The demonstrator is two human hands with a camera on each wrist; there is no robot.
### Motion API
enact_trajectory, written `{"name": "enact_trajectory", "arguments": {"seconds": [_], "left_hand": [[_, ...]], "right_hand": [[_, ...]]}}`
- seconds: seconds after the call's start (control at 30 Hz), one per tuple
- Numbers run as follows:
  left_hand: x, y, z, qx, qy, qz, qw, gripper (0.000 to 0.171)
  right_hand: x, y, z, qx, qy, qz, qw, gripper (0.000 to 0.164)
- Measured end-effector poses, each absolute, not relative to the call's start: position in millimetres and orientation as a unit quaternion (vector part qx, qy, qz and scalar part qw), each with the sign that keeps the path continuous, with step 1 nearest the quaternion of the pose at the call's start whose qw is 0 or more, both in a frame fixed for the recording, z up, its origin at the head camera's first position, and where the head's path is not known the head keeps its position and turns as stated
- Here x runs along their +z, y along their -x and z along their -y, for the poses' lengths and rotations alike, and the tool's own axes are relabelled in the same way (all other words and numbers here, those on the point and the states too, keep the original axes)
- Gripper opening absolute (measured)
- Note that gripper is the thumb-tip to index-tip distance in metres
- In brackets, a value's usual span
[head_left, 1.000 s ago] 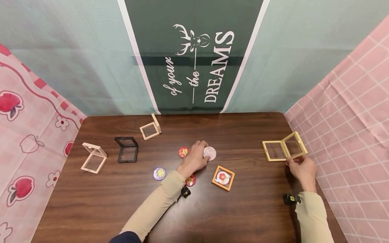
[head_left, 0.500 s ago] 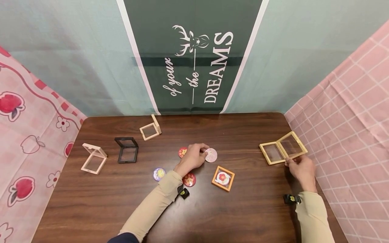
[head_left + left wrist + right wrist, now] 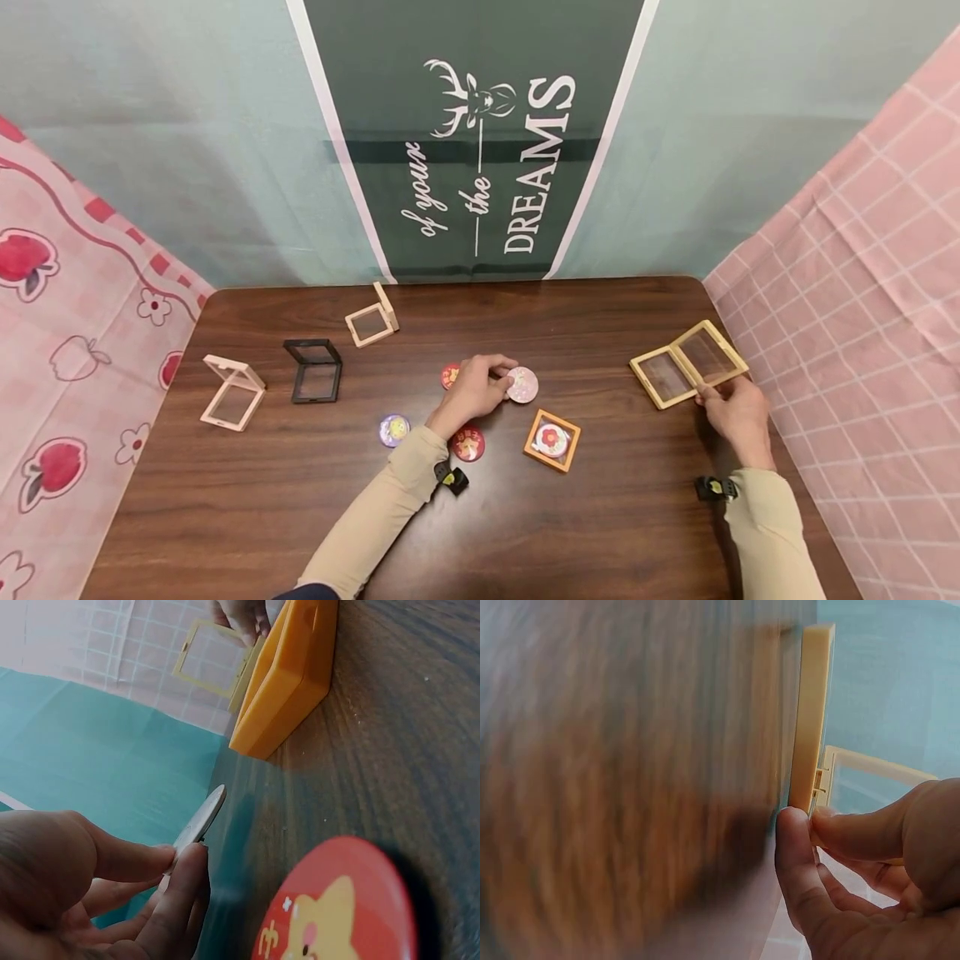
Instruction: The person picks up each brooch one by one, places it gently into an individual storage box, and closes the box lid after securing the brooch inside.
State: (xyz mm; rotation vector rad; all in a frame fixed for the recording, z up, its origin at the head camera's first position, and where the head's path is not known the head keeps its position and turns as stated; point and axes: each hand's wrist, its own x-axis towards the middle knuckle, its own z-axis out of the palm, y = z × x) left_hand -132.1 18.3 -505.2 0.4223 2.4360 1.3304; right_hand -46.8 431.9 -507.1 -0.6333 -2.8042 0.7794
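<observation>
Between thumb and fingers my left hand (image 3: pixel 480 389) pinches a round pale-pink badge (image 3: pixel 522 385); in the left wrist view the badge (image 3: pixel 201 819) is seen edge-on, tilted above the table. At the right, my right hand (image 3: pixel 738 414) grips a yellow hinged display frame (image 3: pixel 688 364) near its hinge, its two clear-windowed halves spread apart. The right wrist view has thumb and fingertip pinching the yellow frame (image 3: pixel 812 720). An orange frame (image 3: pixel 551 440) with a red-flower badge inside lies between the hands. Two red badges (image 3: pixel 468 444) lie by my left hand and wrist, one partly hidden.
A purple badge (image 3: pixel 393 430) lies left of my left forearm. Farther left stand a pink frame (image 3: pixel 234 392), a black frame (image 3: pixel 315 371) and a beige frame (image 3: pixel 372 318), each with its lid raised. Curtains border the brown table (image 3: pixel 600 525) at the back and sides.
The yellow frame has turned and shifted left with my right hand. My left hand has moved the pink badge slightly right and changed its hold, uncovering more of the badge.
</observation>
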Motion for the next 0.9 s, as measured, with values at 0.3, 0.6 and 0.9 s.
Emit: {"name": "enact_trajectory", "arguments": {"seconds": [0.3,0.6,0.9], "left_hand": [[-506,134,-16,0.485,-0.134,-0.844,0.187,0.025],[-506,137,-14,0.510,-0.127,-0.829,0.191,0.024],[-507,137,-12,0.521,-0.114,-0.822,0.200,0.024]], "right_hand": [[-506,66,-411,0.264,0.191,0.942,0.075,0.019],[-504,77,-392,0.269,0.160,0.945,0.093,0.011],[-505,86,-376,0.282,0.142,0.944,0.090,0.011]]}}
